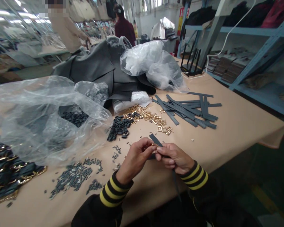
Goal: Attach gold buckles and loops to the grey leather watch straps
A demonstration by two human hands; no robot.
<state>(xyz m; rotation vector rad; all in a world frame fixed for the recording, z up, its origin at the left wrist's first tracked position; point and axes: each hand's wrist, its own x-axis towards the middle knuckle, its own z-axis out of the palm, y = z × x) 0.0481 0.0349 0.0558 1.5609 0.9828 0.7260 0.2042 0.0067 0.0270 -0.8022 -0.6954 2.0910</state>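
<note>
Both hands meet above the front of the table, fingertips together. My left hand (137, 157) is closed in a pinch on a small gold buckle (154, 144), mostly covered by the fingers. My right hand (176, 158) is closed around a dark grey strap (155, 139), whose one end sticks out beyond the fingers while another length hangs down below the hand. How the strap passes through the buckle is hidden. Just beyond the hands lie loose gold buckles (167, 130) and a heap of dark strap loops (119, 127).
Flat dark straps (189, 110) lie crossed at the right. Small dark pieces (72, 176) are scattered left of my hands. Clear plastic bags (90, 138), grey material (85, 67), finished-looking gold-and-black pieces (14, 170) and a router (191, 67) are around. Two people stand behind the table.
</note>
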